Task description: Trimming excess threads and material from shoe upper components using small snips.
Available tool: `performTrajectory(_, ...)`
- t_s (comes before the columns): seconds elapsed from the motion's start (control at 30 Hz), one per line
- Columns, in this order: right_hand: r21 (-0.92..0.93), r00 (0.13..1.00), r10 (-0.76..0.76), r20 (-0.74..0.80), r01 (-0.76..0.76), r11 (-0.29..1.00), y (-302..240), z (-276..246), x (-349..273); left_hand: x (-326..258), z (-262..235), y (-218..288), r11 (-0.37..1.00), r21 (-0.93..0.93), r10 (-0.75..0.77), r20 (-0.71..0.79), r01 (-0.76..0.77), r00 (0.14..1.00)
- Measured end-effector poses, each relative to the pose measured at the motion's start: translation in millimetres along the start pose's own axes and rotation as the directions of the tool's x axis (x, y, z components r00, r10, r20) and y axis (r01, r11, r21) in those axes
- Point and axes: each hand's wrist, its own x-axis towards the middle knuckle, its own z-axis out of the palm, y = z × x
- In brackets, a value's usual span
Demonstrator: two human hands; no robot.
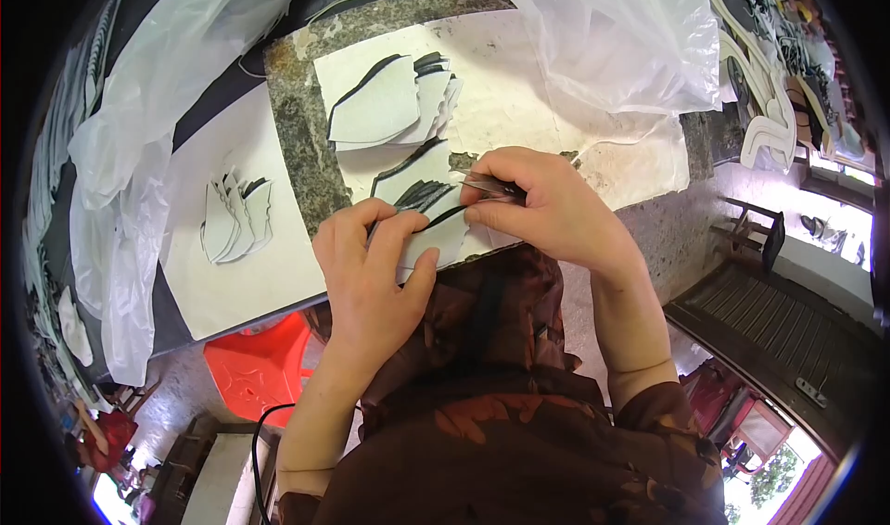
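Near the front edge of the table, my left hand (369,265) has its fingers bent and pressed on a pale grey fabric piece (439,240) with a black edge, its thumb along the near side. My right hand (547,201) is closed round small dark metal thread snips (491,189), whose tip points left beside the same piece. More black-edged pieces (419,165) lie fanned just beyond my left fingers, and a layered stack (378,108) of them sits farther back. The undersides of the pieces and part of the snips are hidden by my fingers.
Pale paper sheets (501,71) cover the stone tabletop (301,136). On the left sheet (218,303) rests a small cluster of cut pieces (236,219). Clear plastic bags (621,34) bulge at the back right and far left. A red plastic stool (258,363) stands below the table.
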Motion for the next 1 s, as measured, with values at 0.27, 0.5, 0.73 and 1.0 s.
performTrajectory(0.27, 0.203, 0.978, 0.111, 0.175, -0.146, 0.968, -10.4, -3.8, 0.9, 35.1, -29.9, 8.7, 0.98, -0.192, 0.007, 0.263, 0.045, 0.965)
performTrajectory(0.5, 0.004, 0.916, -0.386, 0.106, 0.388, 0.922, -4.4, -16.7, 0.1, 38.8, -39.7, -2.6, 0.435, -0.577, -0.305, 0.629, 0.692, 0.715)
performTrajectory(0.73, -0.527, 0.949, -0.312, 0.039, 0.284, 0.801, -12.4, -13.3, -6.7, 39.2, -38.7, -3.8, 0.147, -0.677, -0.295, 0.666, 0.722, 0.685)
performTrajectory(1.0, -0.365, 0.97, -0.212, 0.117, 0.241, 0.9, -5.3, -19.2, -1.5, 31.8, -19.4, 10.5, 0.096, -0.719, -0.308, 0.636, 0.689, 0.707)
